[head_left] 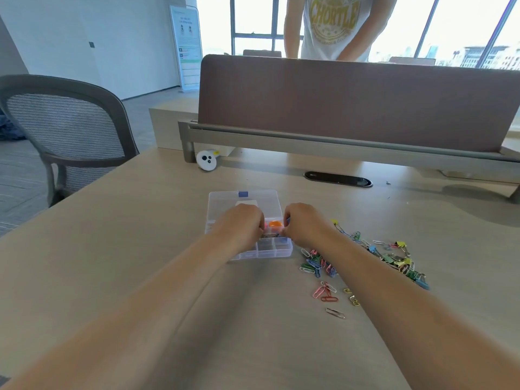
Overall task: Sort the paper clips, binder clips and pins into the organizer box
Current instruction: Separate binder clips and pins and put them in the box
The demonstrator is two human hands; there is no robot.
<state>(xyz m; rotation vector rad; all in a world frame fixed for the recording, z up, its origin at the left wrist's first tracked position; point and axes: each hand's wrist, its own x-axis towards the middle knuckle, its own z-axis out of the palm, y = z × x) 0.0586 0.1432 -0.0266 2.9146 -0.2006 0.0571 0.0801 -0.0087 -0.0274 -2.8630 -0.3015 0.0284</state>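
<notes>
Clear plastic organizer box (270, 249) with gridded compartments sits on the pale wood-grain desk (140, 249), lid open. Left hand (239, 225) and right hand (305, 222) both curled over its middle cells — grip unclear. Glossy orange round piece (274, 224) between the fingertips; coloured wire paper clips (316, 263) right of them.

Before me lies a pale wood-grain desk (140, 249). At its far edge stands a brown partition screen (351, 102) on a grey rail (309, 142). A small white round device (207, 160) rests near the rail's left post; a dark oval cable port (337, 179) is set into the desktop. To my left, a grey mesh-backed chair (70, 128). Beyond the screen stands a person in a white printed T-shirt (332, 26), with a standing banner (187, 46) left of them.
</notes>
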